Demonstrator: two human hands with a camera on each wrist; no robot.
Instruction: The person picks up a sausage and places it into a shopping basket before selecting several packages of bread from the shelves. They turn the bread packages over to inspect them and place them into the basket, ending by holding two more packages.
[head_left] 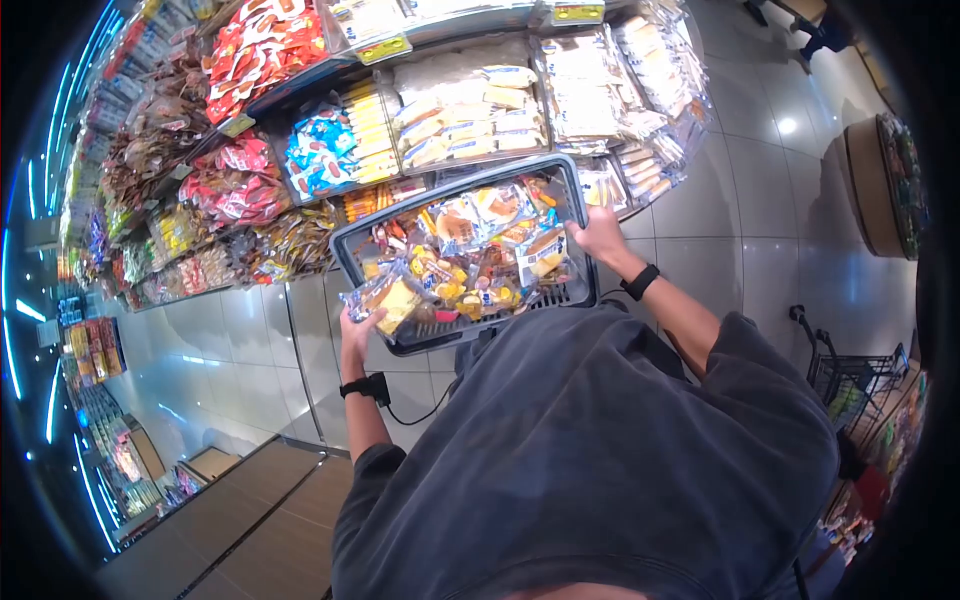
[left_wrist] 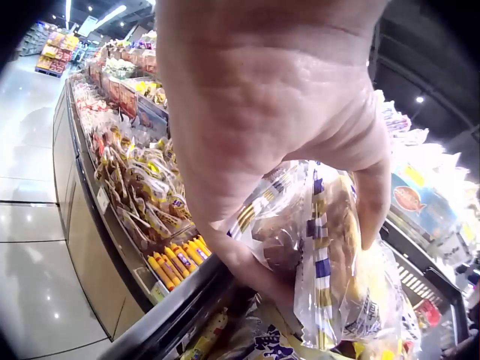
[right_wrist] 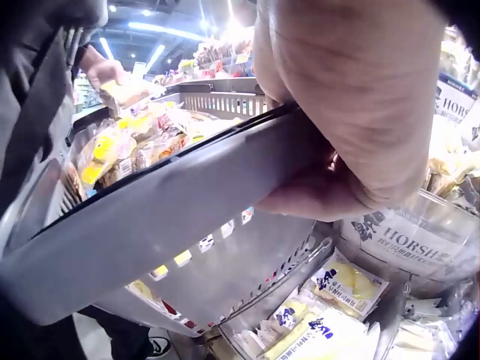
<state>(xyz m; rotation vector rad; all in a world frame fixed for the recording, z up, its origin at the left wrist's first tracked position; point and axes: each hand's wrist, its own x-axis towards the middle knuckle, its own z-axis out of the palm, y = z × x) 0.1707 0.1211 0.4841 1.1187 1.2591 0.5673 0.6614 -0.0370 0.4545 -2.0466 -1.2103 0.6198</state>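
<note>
My left hand [head_left: 355, 332] pinches a clear plastic packet of bread [left_wrist: 337, 255] between thumb and fingers, over the left end of a grey shopping basket [right_wrist: 165, 199]. Gold, white and dark blue bands run along the wrapper's seam. On the basket's right side, my right hand [right_wrist: 360, 97] grips the rim, fingers curled under it. Inside the basket lie several wrapped snacks, among them packaged buns [head_left: 458, 222], yellow-wrapped pieces [head_left: 440, 272] and a white-and-blue packet [head_left: 545, 255] near the right end. Part of the left fingers is hidden behind the packet.
A tiered display of packaged food stands right beyond the basket, with blue packets [head_left: 320, 150], red packets [head_left: 265, 50] and yellow sticks [left_wrist: 178, 259]. A shopping cart [head_left: 860, 375] stands at the right. Tiled floor [head_left: 700, 190] surrounds the display.
</note>
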